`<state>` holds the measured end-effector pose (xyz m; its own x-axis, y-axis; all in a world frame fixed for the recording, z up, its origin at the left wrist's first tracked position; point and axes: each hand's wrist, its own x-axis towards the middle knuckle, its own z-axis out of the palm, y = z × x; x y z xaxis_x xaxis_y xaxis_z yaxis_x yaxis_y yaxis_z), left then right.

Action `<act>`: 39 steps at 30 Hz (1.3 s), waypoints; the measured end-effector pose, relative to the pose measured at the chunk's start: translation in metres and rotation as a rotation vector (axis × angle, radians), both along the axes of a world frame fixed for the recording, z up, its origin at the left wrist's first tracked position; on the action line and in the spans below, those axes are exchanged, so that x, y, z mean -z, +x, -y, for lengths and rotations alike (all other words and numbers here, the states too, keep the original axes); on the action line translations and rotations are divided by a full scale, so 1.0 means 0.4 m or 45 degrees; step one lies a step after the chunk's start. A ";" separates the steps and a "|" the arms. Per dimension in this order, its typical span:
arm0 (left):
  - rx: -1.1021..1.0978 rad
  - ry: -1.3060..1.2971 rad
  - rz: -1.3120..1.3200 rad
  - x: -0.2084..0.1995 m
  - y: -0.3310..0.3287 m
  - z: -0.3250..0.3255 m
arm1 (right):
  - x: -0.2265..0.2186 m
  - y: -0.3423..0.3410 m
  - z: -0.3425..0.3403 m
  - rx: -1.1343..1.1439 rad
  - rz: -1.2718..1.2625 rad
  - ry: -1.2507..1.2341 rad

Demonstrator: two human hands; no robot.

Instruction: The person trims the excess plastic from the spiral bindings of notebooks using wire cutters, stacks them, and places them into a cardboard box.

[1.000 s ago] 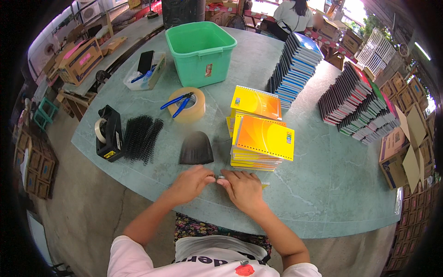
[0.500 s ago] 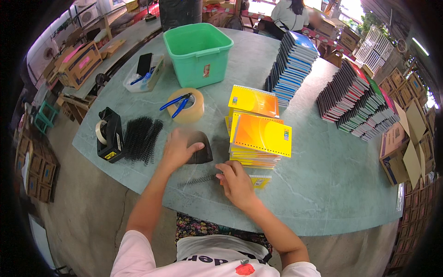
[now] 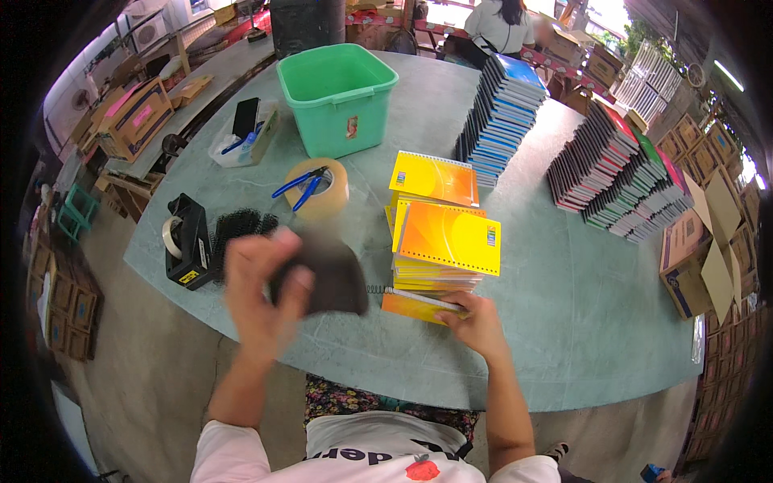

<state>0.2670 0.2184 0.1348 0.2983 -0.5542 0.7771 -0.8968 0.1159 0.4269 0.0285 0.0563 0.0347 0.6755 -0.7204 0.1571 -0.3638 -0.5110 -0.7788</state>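
My left hand point(image 3: 264, 298), blurred by motion, grips a dark, smooth piece with a rounded edge point(image 3: 334, 278), raised off the table; its exact kind is unclear. At the near side of the notebook stack, my right hand point(image 3: 477, 326) pinches the right end of a yellow-orange notebook point(image 3: 415, 307). A thin black spiral coil point(image 3: 374, 289) sticks out from that notebook's left end, partly hidden behind the dark piece. Beyond it rises the stack of yellow notebooks point(image 3: 451, 237), with punched holes along their edges. Several black spiral coils point(image 3: 241, 223) lie left of the dark piece.
A tape dispenser point(image 3: 187, 241) stands at the left. Blue-handled pliers point(image 3: 304, 189) rest on a large tape roll point(image 3: 334, 193). Farther back are a green bin point(image 3: 342, 121) and a small container point(image 3: 262, 145). Stacks of blue point(image 3: 499, 121) and red notebooks point(image 3: 600, 157) stand right.
My left hand has lifted the dark piece and brought it nearer to me. My right hand has moved right, from the coil to the notebook's right end, and the notebook now sits tilted up.
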 end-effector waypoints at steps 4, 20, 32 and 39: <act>0.183 0.551 0.067 0.172 -0.118 0.042 | 0.090 -0.009 -0.037 0.076 0.384 0.866; 0.323 0.515 0.192 0.197 -0.137 0.036 | -0.062 0.075 -0.083 -0.156 -0.049 -0.613; 0.595 1.013 -0.769 0.200 -0.005 0.095 | -0.005 0.136 -0.091 -0.101 -0.180 -0.589; 0.716 1.174 -0.595 0.206 0.029 0.094 | -0.008 0.146 -0.090 -0.105 -0.226 -0.581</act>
